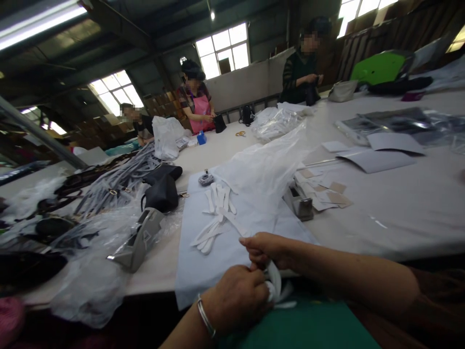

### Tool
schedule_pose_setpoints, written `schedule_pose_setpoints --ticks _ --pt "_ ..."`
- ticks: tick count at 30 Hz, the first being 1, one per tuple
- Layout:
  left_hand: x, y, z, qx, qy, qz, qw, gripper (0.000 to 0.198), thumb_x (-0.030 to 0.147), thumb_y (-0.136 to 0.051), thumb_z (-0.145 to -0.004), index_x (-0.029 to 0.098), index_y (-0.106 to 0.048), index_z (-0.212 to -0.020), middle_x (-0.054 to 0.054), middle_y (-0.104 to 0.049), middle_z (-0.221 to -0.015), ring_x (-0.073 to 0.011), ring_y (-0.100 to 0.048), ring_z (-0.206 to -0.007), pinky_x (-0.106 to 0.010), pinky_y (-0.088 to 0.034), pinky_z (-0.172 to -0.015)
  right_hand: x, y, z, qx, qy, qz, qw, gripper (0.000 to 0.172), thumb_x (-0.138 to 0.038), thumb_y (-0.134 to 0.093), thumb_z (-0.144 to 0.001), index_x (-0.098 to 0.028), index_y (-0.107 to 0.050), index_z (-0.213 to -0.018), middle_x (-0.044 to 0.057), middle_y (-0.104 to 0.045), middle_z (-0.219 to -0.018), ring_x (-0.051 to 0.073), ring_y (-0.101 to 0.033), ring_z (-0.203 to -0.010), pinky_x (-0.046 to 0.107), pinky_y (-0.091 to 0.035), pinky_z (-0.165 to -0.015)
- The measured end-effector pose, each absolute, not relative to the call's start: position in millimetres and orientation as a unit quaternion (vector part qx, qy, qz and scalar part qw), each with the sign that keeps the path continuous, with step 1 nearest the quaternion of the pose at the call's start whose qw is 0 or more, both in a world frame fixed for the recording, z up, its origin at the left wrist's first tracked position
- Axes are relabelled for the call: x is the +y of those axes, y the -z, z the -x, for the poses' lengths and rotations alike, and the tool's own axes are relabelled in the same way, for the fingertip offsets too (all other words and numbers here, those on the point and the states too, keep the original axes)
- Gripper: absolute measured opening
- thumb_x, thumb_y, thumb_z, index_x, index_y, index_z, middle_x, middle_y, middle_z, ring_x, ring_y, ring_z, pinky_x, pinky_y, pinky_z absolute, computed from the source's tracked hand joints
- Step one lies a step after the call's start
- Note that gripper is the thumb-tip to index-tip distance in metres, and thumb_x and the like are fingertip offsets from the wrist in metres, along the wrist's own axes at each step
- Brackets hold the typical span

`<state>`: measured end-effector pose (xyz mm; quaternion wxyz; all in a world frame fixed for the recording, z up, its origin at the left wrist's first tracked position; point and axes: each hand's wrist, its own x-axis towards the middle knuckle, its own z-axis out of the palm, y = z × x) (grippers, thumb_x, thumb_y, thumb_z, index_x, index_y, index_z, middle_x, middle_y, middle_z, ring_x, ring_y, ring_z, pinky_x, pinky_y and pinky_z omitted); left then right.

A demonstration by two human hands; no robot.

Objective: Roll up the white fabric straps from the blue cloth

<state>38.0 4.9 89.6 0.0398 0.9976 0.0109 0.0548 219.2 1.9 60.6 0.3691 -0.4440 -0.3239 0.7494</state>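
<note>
While holding white strips point(275, 281) just off bench point(366, 208) edge, has left hand point(238, 293) fingers wrapped round them, right hand point(267, 245) fingers pinching them close above. Has loose strips point(222, 214) piled on blue sheet point(191, 261), between dispenser point(145, 240) and bag point(259, 174).

Slim silver bangle point(205, 317) on left wrist point(218, 308); dark reddish-brown sleeve point(438, 303), right arm point(348, 271).
</note>
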Motion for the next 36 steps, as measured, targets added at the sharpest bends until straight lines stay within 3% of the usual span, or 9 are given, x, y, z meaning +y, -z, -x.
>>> schedule_pose_setpoints --ticks 4,6,8,11,14,18,23,30,36 --pt "19 -90 -36 0.129 -0.265 -0.903 0.311 0.027 0.032 -0.046 -0.098 0.018 -0.067 -0.088 -0.010 -0.068 -0.089 -0.0191 -0.066 -0.081 -0.031 -0.054 -0.073 7 -66 -243 -0.373 -0.682 0.389 0.494 0.052 -0.067 -0.064 -0.082 -0.016 -0.064 -0.079 0.004 -0.065 -0.077 0.018 -0.062 -0.078 0.031 -0.047 -0.073" --pt "27 -84 -40 0.171 -0.356 -0.827 0.400 0.031 0.034 -0.044 -0.099 0.018 -0.071 -0.097 -0.013 -0.070 -0.106 -0.0237 -0.066 -0.103 -0.038 -0.053 -0.092 2 -68 -248 -0.427 -0.672 0.359 0.487 0.054 -0.065 -0.067 -0.082 -0.017 -0.066 -0.108 0.008 -0.066 -0.109 0.020 -0.061 -0.100 0.033 -0.047 -0.082" --pt "32 -74 -48 0.195 -0.406 -0.778 0.437 0.036 0.038 -0.044 -0.100 0.018 -0.073 -0.104 -0.013 -0.068 -0.120 -0.0273 -0.059 -0.120 -0.045 -0.046 -0.106 -4 -69 -247 -0.468 -0.668 0.325 0.479 0.057 -0.057 -0.073 -0.082 -0.021 -0.061 -0.124 0.008 -0.063 -0.121 0.021 -0.058 -0.109 0.033 -0.045 -0.089" --pt "35 -57 -61 0.215 -0.431 -0.735 0.477 0.049 0.049 -0.036 -0.101 0.018 -0.073 -0.114 -0.014 -0.064 -0.132 -0.0291 -0.054 -0.129 -0.049 -0.040 -0.113 -8 -66 -241 -0.484 -0.654 0.294 0.502 0.056 -0.045 -0.082 -0.075 -0.017 -0.063 -0.119 0.008 -0.066 -0.111 0.020 -0.063 -0.098 0.033 -0.048 -0.087" --pt "36 -45 -71 0.244 -0.429 -0.704 0.510 0.063 0.056 -0.026 -0.101 0.017 -0.070 -0.122 -0.015 -0.061 -0.136 -0.0289 -0.054 -0.130 -0.048 -0.042 -0.112 -10 -61 -236 -0.448 -0.677 0.342 0.474 0.047 -0.047 -0.081 -0.073 -0.012 -0.064 -0.099 0.007 -0.070 -0.086 0.018 -0.067 -0.070 0.030 -0.051 -0.066" --pt "39 -42 -79 0.278 -0.421 -0.684 0.527 0.061 0.058 -0.029 -0.101 0.018 -0.060 -0.136 -0.015 -0.059 -0.140 -0.0268 -0.055 -0.129 -0.043 -0.047 -0.107 -13 -57 -236 -0.408 -0.673 0.407 0.464 0.049 -0.059 -0.073 -0.077 -0.016 -0.058 -0.095 0.001 -0.067 -0.066 0.013 -0.059 -0.045 0.020 -0.042 -0.042" --pt "59 -51 -98 0.329 -0.458 -0.684 0.463 0.054 0.050 -0.038 -0.102 0.024 -0.042 -0.148 -0.012 -0.050 -0.149 -0.0238 -0.049 -0.135 -0.040 -0.048 -0.106 -19 -62 -251 -0.405 -0.633 0.400 0.524 0.053 -0.065 -0.072 -0.076 -0.015 -0.059 -0.089 0.000 -0.064 -0.058 0.012 -0.056 -0.038 0.019 -0.038 -0.036" --pt "87 -79 -174 0.230 -0.441 -0.863 0.088 0.055 0.030 -0.063 -0.088 0.015 -0.049 -0.138 -0.019 -0.057 -0.133 -0.0318 -0.051 -0.128 -0.054 -0.044 -0.107 -22 -84 -306 -0.296 -0.480 0.391 0.728 0.046 -0.054 -0.081 -0.073 -0.014 -0.060 -0.080 0.003 -0.065 -0.068 0.015 -0.062 -0.052 0.024 -0.043 -0.045" --pt "116 -94 -248 0.260 -0.375 -0.887 -0.061 0.064 0.020 -0.066 -0.078 0.009 -0.049 -0.139 -0.018 -0.062 -0.118 -0.0344 -0.058 -0.113 -0.051 -0.049 -0.097 -20 -88 -330 -0.193 -0.430 0.397 0.788 0.043 -0.049 -0.082 -0.073 -0.016 -0.060 -0.089 0.001 -0.061 -0.071 0.012 -0.056 -0.056 0.022 -0.042 -0.047"
